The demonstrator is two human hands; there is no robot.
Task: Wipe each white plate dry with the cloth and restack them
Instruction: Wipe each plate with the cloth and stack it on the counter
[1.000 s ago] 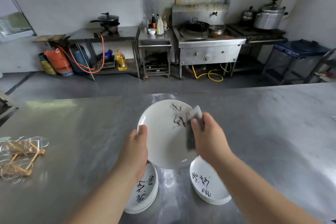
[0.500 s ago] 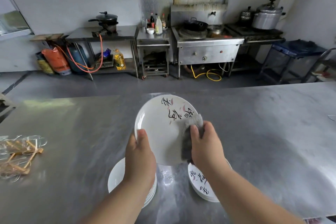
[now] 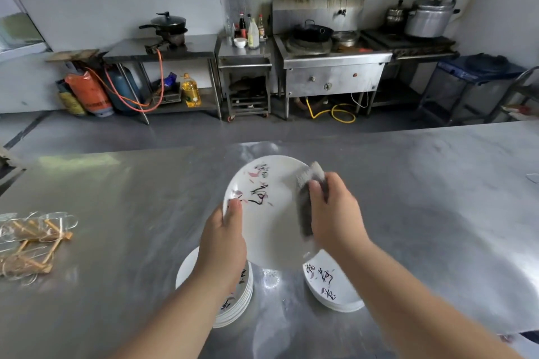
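My left hand (image 3: 223, 245) pinches the rim of the white plate (image 3: 268, 221), tilted above the tabletop (image 3: 116, 198), while my right hand (image 3: 335, 213) clamps the soft cloth (image 3: 306, 198) against its slick, breakable face, so a firm rim grip seems safest.

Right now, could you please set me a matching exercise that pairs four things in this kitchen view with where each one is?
Things:
1. lifted plate
2. grey cloth
3. left plate stack
4. yellow oil bottle

Places:
A. standing on the low shelf by the far wall
B. resting on the steel table
C. tilted in the air, rim gripped by the left hand
D. held by the right hand against a plate's face

Pairs: 1-C, 2-D, 3-B, 4-A.
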